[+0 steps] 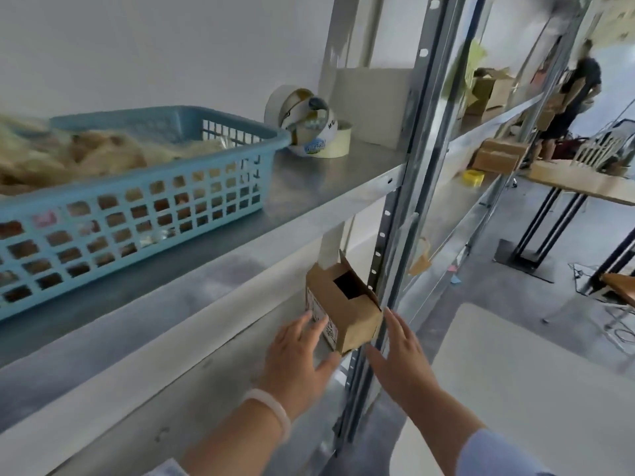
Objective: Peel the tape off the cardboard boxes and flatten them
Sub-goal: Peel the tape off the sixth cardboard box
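Observation:
A small brown cardboard box (347,305) sits at the right end of a lower metal shelf, tilted, its top flaps partly open over a dark gap. A white printed label covers its left face. A strip of pale tape (330,245) rises from the box toward the shelf above. My left hand (300,353) lies with straight fingers against the labelled left side and the box's lower corner. My right hand (400,355) is spread open just right of the box, by the shelf post; contact with the box is unclear.
A blue plastic basket (144,207) full of crumpled tape fills the upper shelf (309,187), with tape rolls (311,123) beside it. The steel upright post (388,235) stands right of the box. A white table (532,389) lies at lower right. A person (570,97) stands far right among other boxes.

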The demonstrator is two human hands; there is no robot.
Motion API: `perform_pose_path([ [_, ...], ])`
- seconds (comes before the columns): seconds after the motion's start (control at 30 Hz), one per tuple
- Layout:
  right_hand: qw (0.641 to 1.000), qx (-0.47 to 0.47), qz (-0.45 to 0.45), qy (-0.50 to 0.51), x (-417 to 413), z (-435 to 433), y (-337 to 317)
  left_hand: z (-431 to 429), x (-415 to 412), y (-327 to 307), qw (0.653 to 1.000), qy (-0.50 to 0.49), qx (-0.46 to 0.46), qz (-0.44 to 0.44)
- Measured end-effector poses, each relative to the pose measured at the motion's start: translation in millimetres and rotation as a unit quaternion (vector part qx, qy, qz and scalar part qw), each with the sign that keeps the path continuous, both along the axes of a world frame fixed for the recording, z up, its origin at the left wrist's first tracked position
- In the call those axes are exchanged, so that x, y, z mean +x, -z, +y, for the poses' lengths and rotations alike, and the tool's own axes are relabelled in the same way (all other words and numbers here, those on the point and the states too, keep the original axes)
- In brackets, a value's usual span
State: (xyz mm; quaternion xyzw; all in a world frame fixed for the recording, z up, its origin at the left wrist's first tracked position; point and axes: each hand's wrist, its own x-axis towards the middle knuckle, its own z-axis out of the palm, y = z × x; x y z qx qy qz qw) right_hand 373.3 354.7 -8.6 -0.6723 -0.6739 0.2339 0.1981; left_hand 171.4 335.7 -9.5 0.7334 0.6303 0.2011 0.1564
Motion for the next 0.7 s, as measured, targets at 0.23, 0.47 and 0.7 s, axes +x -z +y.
perform_pose_path([
  [0.23,0.994,-0.060,0.088,0.006,13,69,18,50,26,12,0.992,-0.036,-0.113,-0.034],
  [0.47,0.948,-0.045,0.304,0.087,3,73,44,65,33,19,0.970,-0.098,-0.136,-0.178],
  [0.7,0.907,-0.235,0.344,0.066,-19,69,30,52,24,13,0.960,-0.134,-0.123,-0.213],
])
